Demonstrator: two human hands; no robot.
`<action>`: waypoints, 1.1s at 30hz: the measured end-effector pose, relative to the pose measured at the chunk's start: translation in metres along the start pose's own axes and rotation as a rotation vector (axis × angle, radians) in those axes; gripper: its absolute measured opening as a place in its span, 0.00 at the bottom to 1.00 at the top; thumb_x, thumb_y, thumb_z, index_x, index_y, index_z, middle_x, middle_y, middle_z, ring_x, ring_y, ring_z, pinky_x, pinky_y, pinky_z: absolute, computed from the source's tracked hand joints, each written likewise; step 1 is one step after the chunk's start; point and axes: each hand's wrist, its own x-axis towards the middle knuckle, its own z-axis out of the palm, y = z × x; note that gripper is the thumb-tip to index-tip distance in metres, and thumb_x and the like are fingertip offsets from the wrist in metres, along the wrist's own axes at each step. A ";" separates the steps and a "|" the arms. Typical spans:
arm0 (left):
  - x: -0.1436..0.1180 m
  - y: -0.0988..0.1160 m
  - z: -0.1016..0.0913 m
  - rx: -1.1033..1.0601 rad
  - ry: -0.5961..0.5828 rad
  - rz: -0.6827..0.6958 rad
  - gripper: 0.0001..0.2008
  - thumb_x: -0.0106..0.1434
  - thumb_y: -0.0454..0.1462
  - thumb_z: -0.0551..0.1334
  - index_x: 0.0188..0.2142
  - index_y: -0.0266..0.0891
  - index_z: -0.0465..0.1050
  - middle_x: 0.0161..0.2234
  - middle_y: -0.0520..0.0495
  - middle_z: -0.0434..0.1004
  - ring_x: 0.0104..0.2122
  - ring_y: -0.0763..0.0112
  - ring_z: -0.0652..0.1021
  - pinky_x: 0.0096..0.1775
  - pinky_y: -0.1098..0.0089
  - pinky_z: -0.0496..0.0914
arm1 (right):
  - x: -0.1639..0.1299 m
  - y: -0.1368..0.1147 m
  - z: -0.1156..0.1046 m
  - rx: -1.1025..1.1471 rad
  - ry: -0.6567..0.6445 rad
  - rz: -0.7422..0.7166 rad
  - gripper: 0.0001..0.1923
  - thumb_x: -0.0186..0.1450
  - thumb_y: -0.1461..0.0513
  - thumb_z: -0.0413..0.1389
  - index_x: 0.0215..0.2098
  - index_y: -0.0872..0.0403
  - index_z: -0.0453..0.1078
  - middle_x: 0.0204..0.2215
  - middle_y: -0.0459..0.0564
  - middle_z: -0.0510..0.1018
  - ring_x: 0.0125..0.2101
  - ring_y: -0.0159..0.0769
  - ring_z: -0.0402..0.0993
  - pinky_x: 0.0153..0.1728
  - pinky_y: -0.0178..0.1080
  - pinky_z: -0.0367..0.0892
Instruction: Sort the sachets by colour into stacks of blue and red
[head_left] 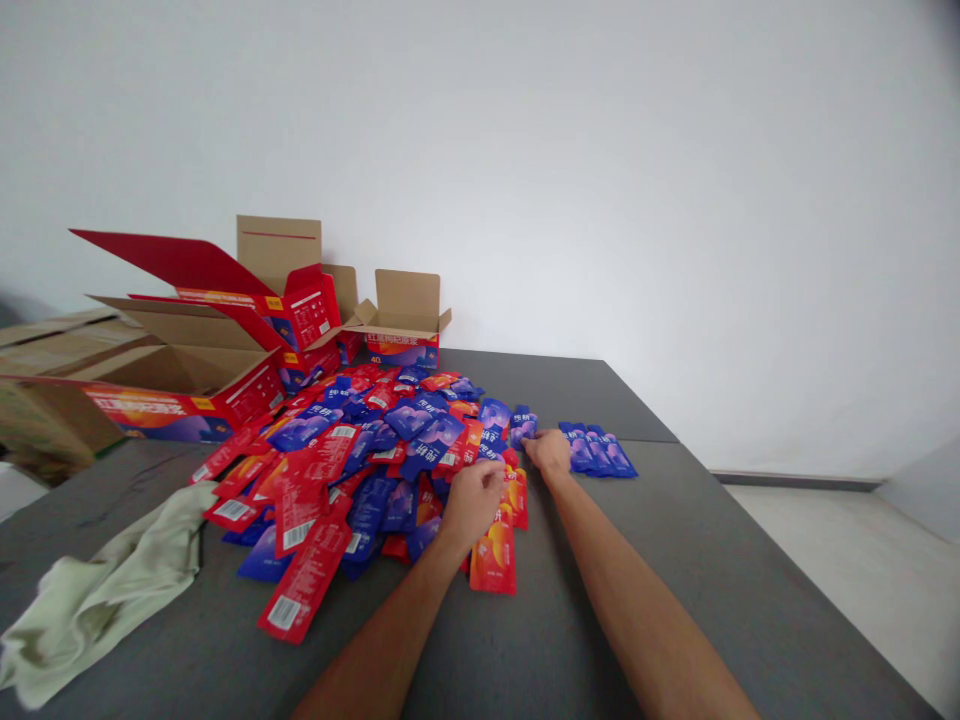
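A large heap of red and blue sachets (367, 450) spreads over the dark table. At its right edge, my right hand (550, 450) pinches the lower end of a blue sachet (523, 425). My left hand (472, 497) is curled over the heap's right side, thumb and fingers together; whatever is between them is hidden. Just beside it lie several red-orange sachets (495, 552), partly covered by the hand. To the right of my right hand, several blue sachets (598, 450) lie side by side in a neat overlapping row.
Open red cartons (251, 395) stand at the back left, with a smaller open box (403, 350) by the wall. Brown cardboard boxes (67, 345) sit further left. A pale green cloth (112, 580) lies at the left front of the grey table (675, 590).
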 end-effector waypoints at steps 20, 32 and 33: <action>-0.001 0.016 -0.004 -0.087 0.108 0.014 0.14 0.60 0.41 0.63 0.43 0.37 0.77 0.39 0.44 0.82 0.39 0.65 0.80 0.44 0.68 0.71 | -0.114 0.006 -0.049 0.940 -0.294 -0.129 0.21 0.45 0.51 0.71 0.28 0.55 0.72 0.18 0.37 0.62 0.19 0.25 0.51 0.21 0.32 0.50; -0.006 0.021 -0.003 -0.005 0.040 -0.020 0.16 0.59 0.46 0.62 0.21 0.38 0.65 0.19 0.55 0.63 0.23 0.75 0.66 0.26 0.75 0.60 | -0.115 0.016 -0.040 0.988 -0.208 -0.267 0.21 0.53 0.47 0.67 0.25 0.54 0.68 0.22 0.41 0.70 0.23 0.29 0.62 0.27 0.33 0.59; -0.006 0.021 -0.002 -0.021 0.050 -0.041 0.16 0.59 0.46 0.62 0.21 0.38 0.66 0.19 0.55 0.64 0.24 0.74 0.66 0.26 0.75 0.61 | -0.114 0.017 -0.037 0.972 -0.183 -0.253 0.21 0.54 0.47 0.66 0.25 0.54 0.67 0.22 0.41 0.70 0.23 0.29 0.62 0.26 0.33 0.59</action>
